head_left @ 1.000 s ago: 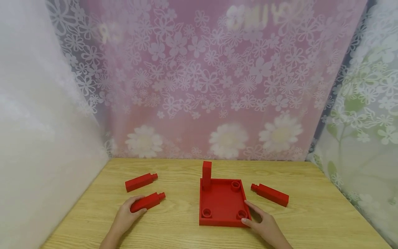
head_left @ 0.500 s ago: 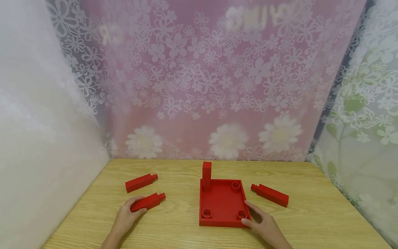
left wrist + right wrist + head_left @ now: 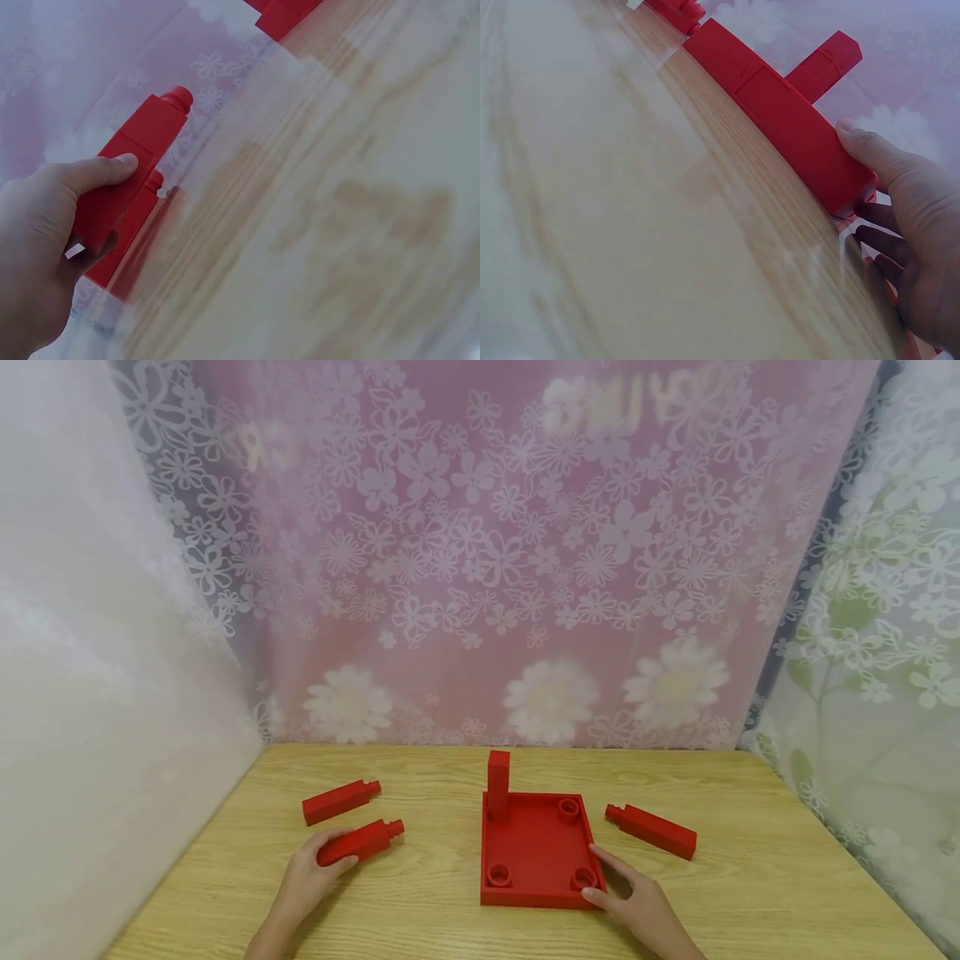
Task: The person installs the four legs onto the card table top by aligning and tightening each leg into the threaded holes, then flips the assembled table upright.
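Note:
In the head view my left hand (image 3: pixel 307 878) grips a red table leg (image 3: pixel 363 842), a square bar with a narrower round end pointing right. Thumb and fingers lie on opposite sides of it; the left wrist view shows this leg (image 3: pixel 135 154) just off the table. My right hand (image 3: pixel 637 903) holds the near right corner of a red square tabletop (image 3: pixel 536 845), which lies underside up with a raised rim. The thumb is at the front wall and the index finger along the right side. One leg (image 3: pixel 498 785) stands upright in the far left corner; round sockets (image 3: pixel 568 811) show at the other three.
A loose red leg (image 3: pixel 341 802) lies behind my left hand. Another loose leg (image 3: pixel 651 831) lies right of the tabletop, its round end toward it. The wooden table (image 3: pixel 431 902) ends at a flowered curtain (image 3: pixel 450 568), with pale sheets on both sides.
My left hand has lifted the leg slightly, moving it a little to the right. My right hand and the tabletop have stayed in place.

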Motion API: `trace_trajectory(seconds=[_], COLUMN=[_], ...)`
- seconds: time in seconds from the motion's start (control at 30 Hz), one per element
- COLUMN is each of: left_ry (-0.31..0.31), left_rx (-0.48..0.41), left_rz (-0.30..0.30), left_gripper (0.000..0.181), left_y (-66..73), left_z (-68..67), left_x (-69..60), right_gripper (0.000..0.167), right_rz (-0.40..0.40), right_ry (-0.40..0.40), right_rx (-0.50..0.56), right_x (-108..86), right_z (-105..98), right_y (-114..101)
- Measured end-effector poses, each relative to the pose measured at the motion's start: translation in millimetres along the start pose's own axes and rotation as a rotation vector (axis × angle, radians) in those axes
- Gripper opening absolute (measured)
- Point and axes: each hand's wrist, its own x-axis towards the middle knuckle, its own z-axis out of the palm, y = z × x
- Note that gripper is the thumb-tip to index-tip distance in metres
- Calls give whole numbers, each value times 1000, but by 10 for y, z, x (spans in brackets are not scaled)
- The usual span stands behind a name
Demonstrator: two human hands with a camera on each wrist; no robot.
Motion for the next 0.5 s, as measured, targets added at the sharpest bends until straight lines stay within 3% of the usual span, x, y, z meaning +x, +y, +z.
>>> trace_trajectory(seconds=[0.33, 0.5], left_ry=[-37, -47], left_rx=[-40, -39], left_rz=[-21, 12], left_gripper=[46, 46], left_y=[174, 312], left_z=[-18, -19], left_x=[41, 79], right_gripper=[71, 71], right_rz=[-4, -3], right_ry=[0, 2], right_rx=[3, 0], right_x=[0, -14], right_z=[3, 1], right_y=[-8, -6])
